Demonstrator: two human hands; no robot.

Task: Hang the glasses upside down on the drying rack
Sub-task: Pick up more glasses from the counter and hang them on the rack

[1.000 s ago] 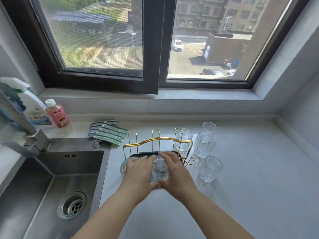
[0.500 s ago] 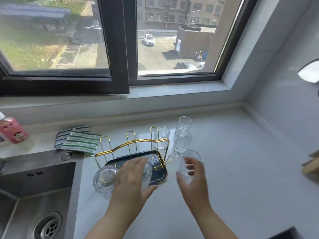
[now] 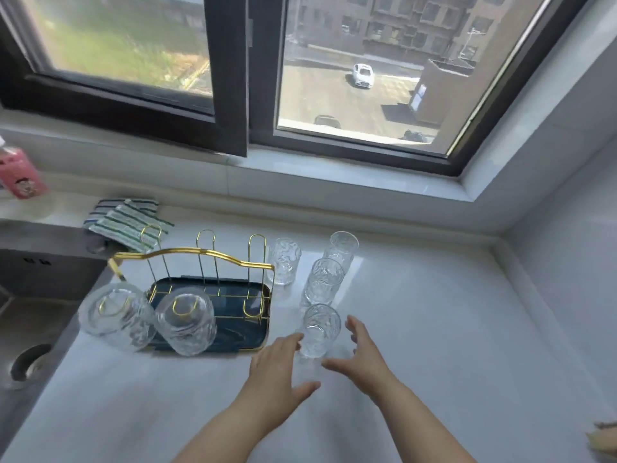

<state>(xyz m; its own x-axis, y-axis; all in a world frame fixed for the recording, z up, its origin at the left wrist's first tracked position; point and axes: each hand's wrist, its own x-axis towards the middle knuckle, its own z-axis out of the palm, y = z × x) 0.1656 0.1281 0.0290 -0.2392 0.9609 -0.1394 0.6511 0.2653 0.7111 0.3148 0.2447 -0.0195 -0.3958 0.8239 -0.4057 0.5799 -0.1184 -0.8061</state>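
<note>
A gold wire drying rack with a dark blue tray stands on the white counter. Two clear glasses hang upside down on its front prongs, one at the left and one beside it. Several clear glasses stand upright to the right of the rack; the nearest glass sits between my hands. My left hand is open just left of it, fingertips near its base. My right hand is open on its right, apart from it.
A steel sink lies left of the rack. A striped cloth lies behind the rack and a pink bottle stands at the far left. The window sill and wall bound the counter behind and to the right.
Both hands left the second hung glass and moved right to either side of the nearest upright glass. The view has swung to the right.
</note>
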